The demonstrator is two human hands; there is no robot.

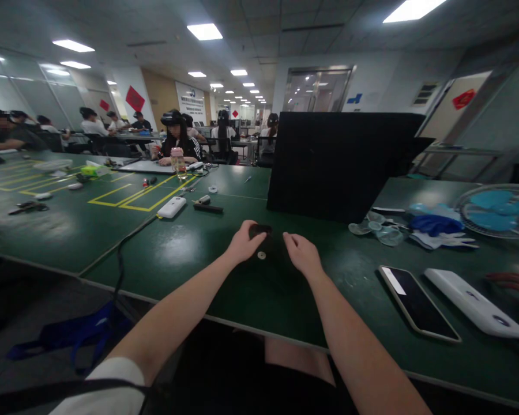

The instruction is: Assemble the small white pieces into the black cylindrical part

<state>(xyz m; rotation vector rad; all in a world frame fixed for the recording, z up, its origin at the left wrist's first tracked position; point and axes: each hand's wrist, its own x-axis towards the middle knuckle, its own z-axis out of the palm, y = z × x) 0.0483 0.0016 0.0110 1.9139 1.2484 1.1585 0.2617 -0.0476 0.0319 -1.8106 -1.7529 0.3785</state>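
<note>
My left hand [243, 244] is closed around a small dark object [260, 231] above the green table, its thumb along the near side. The object is too dark to make out its kind. Just below it on the tabletop lies a small pale round piece [262, 255] with a darker centre, like a washer. To the right, apart from the left hand, my right hand [301, 253] has its fingers curled and pressed together. Whatever its fingertips may hold is hidden or too small to see.
A large black panel [333, 167] stands beyond my right hand. At right lie a phone [419, 302], a white power bank [476, 302], gloves [436, 227] and a fan [501, 210]. Another person's hand [512, 282] rests at the right edge. A white device [172, 207] lies left.
</note>
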